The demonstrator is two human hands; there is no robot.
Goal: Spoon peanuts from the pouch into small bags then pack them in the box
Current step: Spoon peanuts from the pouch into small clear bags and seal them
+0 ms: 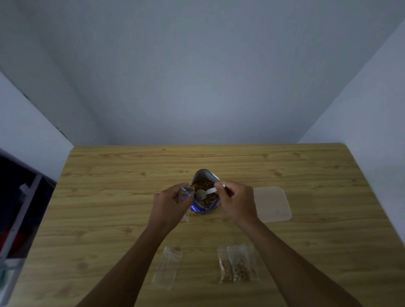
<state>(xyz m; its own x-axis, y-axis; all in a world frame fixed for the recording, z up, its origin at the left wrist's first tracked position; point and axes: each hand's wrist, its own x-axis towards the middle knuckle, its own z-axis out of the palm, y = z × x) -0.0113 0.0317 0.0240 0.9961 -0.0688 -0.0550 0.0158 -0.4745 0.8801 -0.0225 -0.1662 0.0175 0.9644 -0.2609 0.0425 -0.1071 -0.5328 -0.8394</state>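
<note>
The pouch (204, 206) stands mid-bench. The right hand (237, 202) pinches the spoon (205, 193), its bowl on the peanuts (203, 184). The left hand (168, 203) grips a small bag (186, 193) beside the pouch rim. Lift a level scoop; hold the bag mouth open and close.
</note>
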